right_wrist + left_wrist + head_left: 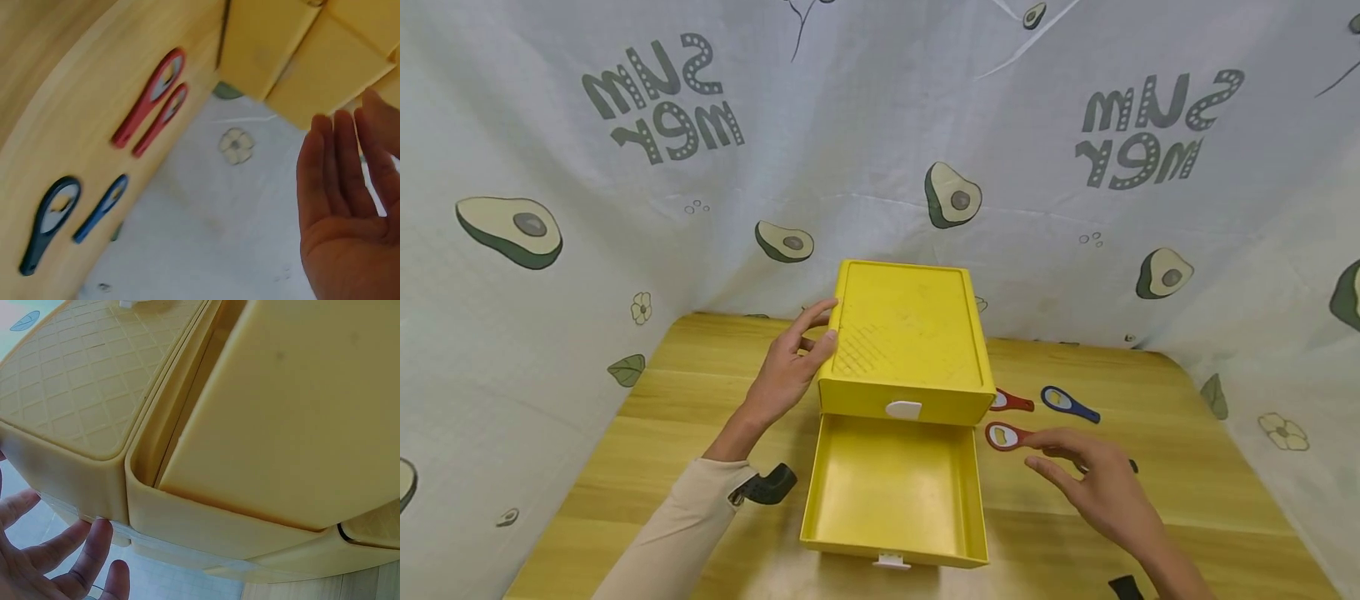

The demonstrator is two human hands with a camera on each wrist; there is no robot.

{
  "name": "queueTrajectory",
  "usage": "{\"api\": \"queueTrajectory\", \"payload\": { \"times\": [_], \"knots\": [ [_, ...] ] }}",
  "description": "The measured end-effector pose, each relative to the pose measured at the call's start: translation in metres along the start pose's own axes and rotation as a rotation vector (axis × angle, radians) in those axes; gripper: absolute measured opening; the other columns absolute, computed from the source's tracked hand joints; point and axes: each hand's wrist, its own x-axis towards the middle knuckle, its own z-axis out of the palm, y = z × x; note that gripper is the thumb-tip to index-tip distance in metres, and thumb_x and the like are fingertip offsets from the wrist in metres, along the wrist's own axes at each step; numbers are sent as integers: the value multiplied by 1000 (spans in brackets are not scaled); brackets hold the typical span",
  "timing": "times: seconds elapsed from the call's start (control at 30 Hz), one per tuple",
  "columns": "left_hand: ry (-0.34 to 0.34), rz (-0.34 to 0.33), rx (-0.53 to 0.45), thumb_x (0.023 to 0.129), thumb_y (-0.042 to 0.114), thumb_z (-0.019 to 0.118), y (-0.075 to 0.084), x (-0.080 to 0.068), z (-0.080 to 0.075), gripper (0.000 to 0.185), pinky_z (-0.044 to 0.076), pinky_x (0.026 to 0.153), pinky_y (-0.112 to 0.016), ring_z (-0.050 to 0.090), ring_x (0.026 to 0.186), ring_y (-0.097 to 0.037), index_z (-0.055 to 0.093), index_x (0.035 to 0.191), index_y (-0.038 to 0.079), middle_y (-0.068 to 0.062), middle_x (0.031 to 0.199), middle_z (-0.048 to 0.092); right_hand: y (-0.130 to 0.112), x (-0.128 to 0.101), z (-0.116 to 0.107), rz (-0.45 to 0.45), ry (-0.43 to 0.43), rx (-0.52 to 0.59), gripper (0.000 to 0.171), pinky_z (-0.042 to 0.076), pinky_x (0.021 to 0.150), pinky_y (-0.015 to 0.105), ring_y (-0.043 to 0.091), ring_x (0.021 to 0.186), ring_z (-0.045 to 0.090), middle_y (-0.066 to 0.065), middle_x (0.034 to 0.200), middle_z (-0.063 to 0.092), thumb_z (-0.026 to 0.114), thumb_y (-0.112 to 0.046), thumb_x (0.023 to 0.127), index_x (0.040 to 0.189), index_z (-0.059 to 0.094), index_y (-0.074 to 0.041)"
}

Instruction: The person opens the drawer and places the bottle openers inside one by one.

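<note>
A yellow two-drawer box (910, 333) stands on the wooden table (700, 400). Its lower drawer (895, 492) is pulled out toward me and is empty. My left hand (811, 333) rests against the box's left top edge with fingers straight; the left wrist view shows those fingers (56, 562) beside the box (281, 425). My right hand (1045, 454) hovers open, palm down, right of the drawer and just behind a red bottle-opener-shaped tool (1006, 436). In the right wrist view the palm (350, 206) is bare and holds nothing.
A second red tool (1013, 403) and a blue one (1069, 403) lie on the table right of the box. The right wrist view shows two red tools (150, 97) and two blue ones (100, 207). An avocado-print cloth (880, 150) walls the table on three sides.
</note>
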Motion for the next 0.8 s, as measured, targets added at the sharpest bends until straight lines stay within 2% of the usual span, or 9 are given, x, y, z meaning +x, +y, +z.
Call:
{"api": "queueTrajectory", "payload": {
  "times": [0.17,0.37,0.5,0.67,0.8],
  "knots": [
    [1,-2,-10,104,36,52,0,0,0,49,50,77,-39,59,99,-28,41,152,32,-9,146,49,36,2,-13,134,-156,33,20,56,79,23,-3,99,65,0,109,72,76,-19,89,109,73,-21],
    [-1,9,-4,104,36,51,0,1,0,50,50,75,-38,59,98,-28,41,153,31,-10,147,49,75,1,-30,192,-259,50,21,56,78,22,-4,99,65,7,110,70,75,-17,90,110,71,-11],
    [1,14,1,104,35,51,-1,2,-1,50,50,75,-36,59,98,-27,41,153,30,-10,147,49,99,-2,-37,190,-273,47,19,55,77,20,-8,97,63,7,107,69,75,-13,89,108,70,-9],
    [-4,11,-2,105,33,51,-1,2,-1,49,50,76,-36,59,99,-28,41,153,29,-11,147,48,128,-10,-41,151,-241,-14,21,51,78,15,-14,96,56,5,102,69,79,-10,85,105,71,-8],
    [-6,5,-7,105,33,51,0,1,0,50,50,77,-37,59,99,-29,41,153,29,-12,148,48,145,-16,-40,169,-249,-39,27,46,79,10,-15,95,52,9,105,69,82,-10,81,105,71,-5]
  ]
}}
